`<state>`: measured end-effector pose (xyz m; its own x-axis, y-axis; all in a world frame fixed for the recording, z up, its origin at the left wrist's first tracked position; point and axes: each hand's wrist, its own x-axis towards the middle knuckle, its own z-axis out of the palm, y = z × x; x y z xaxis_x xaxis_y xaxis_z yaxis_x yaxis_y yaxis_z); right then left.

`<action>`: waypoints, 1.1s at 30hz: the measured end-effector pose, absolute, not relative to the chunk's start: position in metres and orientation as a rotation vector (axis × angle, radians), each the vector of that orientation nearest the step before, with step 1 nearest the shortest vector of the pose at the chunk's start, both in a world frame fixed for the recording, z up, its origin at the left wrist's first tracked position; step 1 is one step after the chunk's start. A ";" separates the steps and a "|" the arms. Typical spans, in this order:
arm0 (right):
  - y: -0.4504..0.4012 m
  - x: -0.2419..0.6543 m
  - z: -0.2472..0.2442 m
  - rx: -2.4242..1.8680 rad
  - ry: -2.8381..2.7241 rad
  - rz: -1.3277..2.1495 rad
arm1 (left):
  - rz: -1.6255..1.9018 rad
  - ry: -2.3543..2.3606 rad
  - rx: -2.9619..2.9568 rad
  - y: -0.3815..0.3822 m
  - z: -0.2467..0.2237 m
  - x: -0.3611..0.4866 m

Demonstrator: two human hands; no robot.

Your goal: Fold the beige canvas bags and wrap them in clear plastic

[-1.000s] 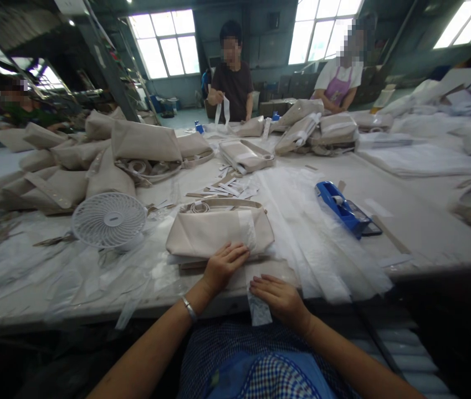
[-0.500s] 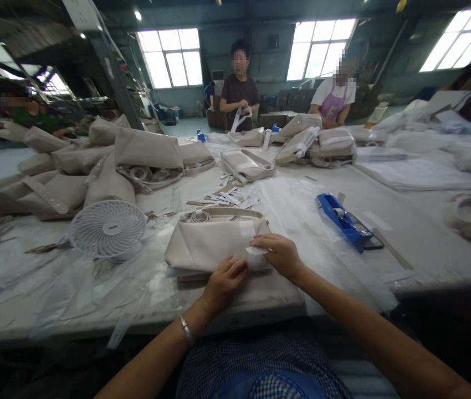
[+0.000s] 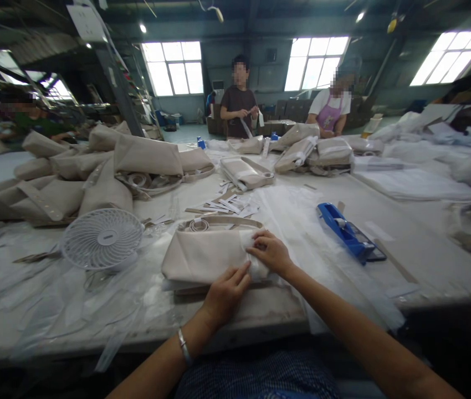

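A beige bag [image 3: 202, 252] lies on the table in front of me, with a coiled strap [image 3: 199, 224] and a band-like handle along its far side. A white wrapping strip [image 3: 245, 239] runs across the right part of the bag. My left hand [image 3: 228, 291] rests on the bag's near edge, fingers stretched forward and fingertips touching near the strip. My right hand [image 3: 272, 254] is at the bag's right end, its fingers bent and closed at the white strip; part of the strip is hidden beneath them.
A white fan [image 3: 101, 239] stands left of the bag. To the right lies a blue tape dispenser [image 3: 341, 230] on clear plastic sheets. Beyond the bag are loose paper strips [image 3: 231, 205] and another bag [image 3: 246, 173]. Beige bags [image 3: 148, 155] pile up at left; co-workers stand across the table.
The loose white flap that showed under my right fingers is now out of sight. My right thumb has shifted left onto the bag, and my left fingers have come nearer to it.
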<state>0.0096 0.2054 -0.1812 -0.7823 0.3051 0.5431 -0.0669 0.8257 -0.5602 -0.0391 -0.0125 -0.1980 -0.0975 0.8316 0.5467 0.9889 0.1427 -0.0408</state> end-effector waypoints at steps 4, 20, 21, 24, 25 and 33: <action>0.203 0.008 -0.178 -0.272 -2.371 0.760 | -0.417 -2.098 -1.658 -0.003 -0.194 -0.032; 0.310 0.159 -0.142 -0.648 -2.153 0.158 | -0.582 -2.180 -1.526 0.002 -0.191 -0.028; 0.328 0.172 -0.141 -0.815 -2.106 0.221 | -0.583 -2.178 -1.521 0.002 -0.192 -0.029; 0.365 0.191 -0.139 -1.238 -1.989 0.624 | -0.593 -2.169 -1.522 0.002 -0.192 -0.029; 0.373 0.192 -0.139 -1.310 -1.962 0.758 | -0.596 -2.162 -1.523 0.002 -0.192 -0.029; 0.385 0.167 -0.134 -1.293 -1.725 1.262 | -0.561 -2.167 -1.511 0.001 -0.193 -0.029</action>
<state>0.1669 0.3847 -0.1339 -0.3176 0.9466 -0.0558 0.3400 0.0588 -0.9386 -0.0294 0.0009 -0.1931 -0.3081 0.7664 0.5636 0.9436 0.3217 0.0783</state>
